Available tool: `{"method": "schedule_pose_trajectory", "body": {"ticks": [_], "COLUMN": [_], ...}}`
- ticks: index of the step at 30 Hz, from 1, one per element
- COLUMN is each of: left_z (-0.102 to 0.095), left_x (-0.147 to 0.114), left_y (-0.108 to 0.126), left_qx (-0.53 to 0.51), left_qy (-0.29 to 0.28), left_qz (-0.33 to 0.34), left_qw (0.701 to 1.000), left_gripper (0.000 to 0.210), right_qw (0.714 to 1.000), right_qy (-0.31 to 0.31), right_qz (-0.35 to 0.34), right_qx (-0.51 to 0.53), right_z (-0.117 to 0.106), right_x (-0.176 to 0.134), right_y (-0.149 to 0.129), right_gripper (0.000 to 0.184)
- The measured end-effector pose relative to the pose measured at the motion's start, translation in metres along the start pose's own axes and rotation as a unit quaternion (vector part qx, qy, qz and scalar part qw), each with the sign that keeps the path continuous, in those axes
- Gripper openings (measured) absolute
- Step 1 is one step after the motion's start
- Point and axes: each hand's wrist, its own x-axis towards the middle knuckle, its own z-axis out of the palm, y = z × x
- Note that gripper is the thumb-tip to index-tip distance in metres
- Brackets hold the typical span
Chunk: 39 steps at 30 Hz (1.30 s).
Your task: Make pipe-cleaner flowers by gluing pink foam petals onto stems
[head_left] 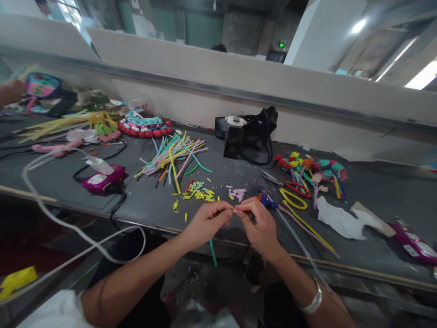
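My left hand (212, 218) and my right hand (257, 223) meet fingertip to fingertip over the table's front edge, both closed in a pinch. What lies between the fingertips is too small to make out. Below my left hand hangs a green pipe cleaner (213, 253), its upper part hidden by the hand. Just beyond the fingers lie short lilac pieces (237, 193) and short yellow pieces (203, 195) of pipe cleaner. A blue glue gun (268, 199) rests beside my right hand, with a clear glue stick (295, 234) running out of it.
Long pipe cleaners (174, 157) lie in a pile. Red-handled scissors (297, 187), fuzzy flowers (312, 168) and white tissue (337, 218) are at right. A black bag (261, 132) stands behind. A purple power strip (104, 178) with a white cable is at left. Another person's hand (12, 93) shows far left.
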Motion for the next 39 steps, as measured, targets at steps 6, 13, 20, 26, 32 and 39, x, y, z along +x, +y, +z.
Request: {"method": "schedule_pose_trajectory", "body": {"ticks": [6, 13, 20, 26, 32, 39], "left_z": [-0.001, -0.001, 0.003, 0.008, 0.012, 0.009], "left_x": [-0.001, 0.0, -0.001, -0.005, -0.01, -0.01], "left_y": [-0.002, -0.013, -0.015, -0.01, -0.008, 0.004], "left_qx": [0.185, 0.229, 0.253, 0.242, 0.224, 0.161], "left_qy": [0.087, 0.08, 0.064, 0.085, 0.086, 0.064], "left_qz": [0.13, 0.21, 0.217, 0.211, 0.166, 0.109], "left_qw": [0.97, 0.947, 0.941, 0.943, 0.956, 0.979], "left_gripper": [0.015, 0.014, 0.015, 0.017, 0.02, 0.016], "right_qw": [0.998, 0.998, 0.992, 0.993, 0.993, 0.995], "right_qy": [-0.034, -0.066, -0.09, -0.089, -0.083, -0.074], "right_qz": [0.039, -0.018, -0.06, -0.044, -0.038, -0.06], "right_qx": [0.023, -0.008, -0.057, -0.062, -0.069, -0.038], "right_z": [-0.008, -0.014, -0.017, -0.011, -0.006, -0.019], "right_x": [0.004, 0.007, 0.005, 0.001, -0.006, -0.001], "right_y": [0.0, 0.005, 0.005, -0.001, -0.006, 0.003], "right_gripper": [0.004, 0.012, 0.014, 0.008, 0.009, 0.012]}}
